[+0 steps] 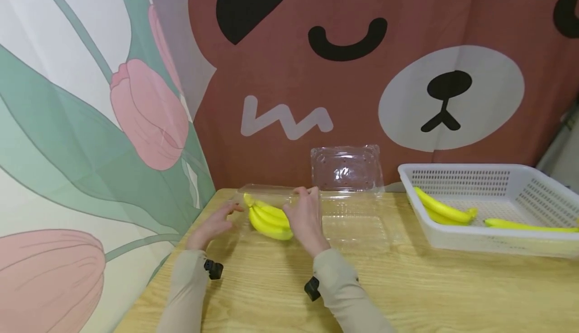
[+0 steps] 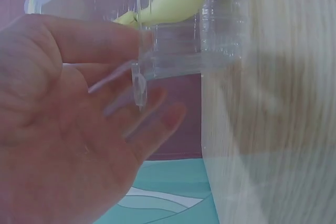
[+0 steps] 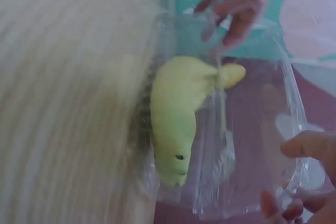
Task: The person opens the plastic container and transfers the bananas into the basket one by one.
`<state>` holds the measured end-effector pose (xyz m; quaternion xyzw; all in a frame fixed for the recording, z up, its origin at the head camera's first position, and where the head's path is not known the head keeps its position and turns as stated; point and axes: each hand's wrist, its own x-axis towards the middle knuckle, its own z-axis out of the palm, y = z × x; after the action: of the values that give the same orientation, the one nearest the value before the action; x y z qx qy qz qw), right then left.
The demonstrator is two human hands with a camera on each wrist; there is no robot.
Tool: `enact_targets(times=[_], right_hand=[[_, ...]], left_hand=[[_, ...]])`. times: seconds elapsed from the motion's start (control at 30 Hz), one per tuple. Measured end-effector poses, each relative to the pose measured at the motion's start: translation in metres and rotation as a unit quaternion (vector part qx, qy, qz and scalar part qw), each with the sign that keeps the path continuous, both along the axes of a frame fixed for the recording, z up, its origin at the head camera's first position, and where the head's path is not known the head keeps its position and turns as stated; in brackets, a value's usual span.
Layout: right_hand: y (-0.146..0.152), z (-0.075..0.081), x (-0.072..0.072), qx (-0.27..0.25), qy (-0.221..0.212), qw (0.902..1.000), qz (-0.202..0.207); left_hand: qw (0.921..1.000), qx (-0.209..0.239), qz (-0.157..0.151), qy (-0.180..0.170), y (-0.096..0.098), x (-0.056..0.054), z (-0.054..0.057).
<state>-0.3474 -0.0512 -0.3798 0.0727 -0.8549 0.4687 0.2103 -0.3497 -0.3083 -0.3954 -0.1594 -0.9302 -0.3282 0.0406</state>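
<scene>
A bunch of yellow bananas (image 1: 270,221) lies in a clear plastic clamshell container (image 3: 170,35), whose lid (image 3: 257,114) stands raised. At the lid's far edge my right hand (image 1: 306,220) pinches the plastic between thumb and fingers (image 3: 307,144). My left hand (image 1: 216,224) is at the container's left end, fingers spread and fairly straight. In the left wrist view, its thumb lies along the clear rim and the other fingers extend behind the plastic. A second clamshell (image 1: 355,227) stands open to the right, with its lid (image 1: 346,169) upright.
A white perforated basket (image 1: 457,240) stands on the right of the wooden table (image 1: 434,293), holding bananas (image 1: 445,211) and another long yellow piece (image 1: 529,226). A bear-print cloth (image 1: 344,106) hangs close behind the table. A tulip-print cloth (image 1: 90,172) hangs along the left side.
</scene>
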Motion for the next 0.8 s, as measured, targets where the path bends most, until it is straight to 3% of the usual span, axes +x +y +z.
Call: enact_targets(times=[0.1,0.17,0.27,0.4,0.6,0.8], right_hand=[[0.009,0.004,-0.003,-0.028,-0.015,0.9993,-0.020],[0.015,0.007,-0.004,-0.044,-0.013,0.9989,-0.006],[0.023,0.012,-0.005,-0.059,0.000,0.9947,0.084],[0.029,0.016,-0.005,-0.056,0.001,0.9802,0.190],[0.034,0.020,-0.005,-0.031,0.016,0.9828,0.181],[0.035,0.024,-0.001,-0.011,-0.004,0.9836,0.180]], left_hand=[[0.9999,-0.011,-0.007,-0.003,0.001,0.000,0.000],[0.9998,-0.015,-0.004,-0.008,0.002,0.000,0.000],[0.9999,-0.014,-0.004,-0.009,0.001,0.000,0.000],[0.9998,-0.004,-0.013,-0.012,0.000,0.000,0.000],[0.9997,0.000,0.011,-0.022,0.002,-0.001,-0.001],[0.9987,-0.010,0.032,-0.039,0.012,-0.001,-0.003]])
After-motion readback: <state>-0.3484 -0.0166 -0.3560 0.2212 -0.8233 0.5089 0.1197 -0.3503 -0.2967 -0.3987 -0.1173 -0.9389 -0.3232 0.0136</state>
